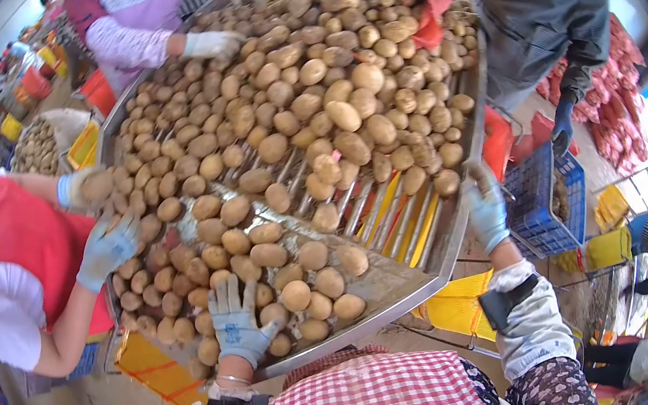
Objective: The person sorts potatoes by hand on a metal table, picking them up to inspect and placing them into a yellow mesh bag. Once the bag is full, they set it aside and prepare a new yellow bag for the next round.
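My left hand (240,322), in a pale blue work glove, lies with fingers spread on potatoes (296,296) at the near edge of a metal sorting table (385,287). It rests on them without grasping one. My right hand (487,208), in a similar glove with dirty fingertips, is at the table's right rim, fingers stretched up and slightly bent beside the metal. I see nothing held in it. Many potatoes cover the table, piled highest at the far side. Bare metal rollers (392,214) show between my hands.
At left, a person in a red apron (34,235) handles potatoes with gloved hands. Another gloved person (137,21) works at the far side. A person in dark clothing (532,3) stands right, near a blue crate (543,201). Yellow sacks (459,308) hang below the table.
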Demonstrator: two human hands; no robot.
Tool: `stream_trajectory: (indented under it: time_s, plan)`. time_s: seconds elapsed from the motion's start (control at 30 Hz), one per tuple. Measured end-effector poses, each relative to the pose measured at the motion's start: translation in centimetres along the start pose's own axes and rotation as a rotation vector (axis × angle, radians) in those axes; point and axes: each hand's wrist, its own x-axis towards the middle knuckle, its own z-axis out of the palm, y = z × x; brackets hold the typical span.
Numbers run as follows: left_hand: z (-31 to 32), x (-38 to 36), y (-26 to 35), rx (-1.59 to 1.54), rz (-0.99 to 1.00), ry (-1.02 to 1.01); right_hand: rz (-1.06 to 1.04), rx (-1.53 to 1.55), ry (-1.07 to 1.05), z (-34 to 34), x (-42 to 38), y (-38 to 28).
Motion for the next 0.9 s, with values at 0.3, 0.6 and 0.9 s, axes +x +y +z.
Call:
stream_trajectory:
  time_s: [0.3, 0.6, 0.9]
  plan:
    - [-0.3, -3.7, -7.0, 0.085, -0.329, 0.218, -0.344, -0.437, -0.701, 16.1, -10.2, -5.7]
    - [0.4, -8.9, -5.4, -0.074, -0.449, 0.405, -0.55, -0.673, -0.167, 19.9, -0.4, -5.9]
    - [0.1, -6.3, -5.5, -0.002, -0.306, 0.211, -0.733, -0.505, -0.88, 19.3, -9.7, -9.7]
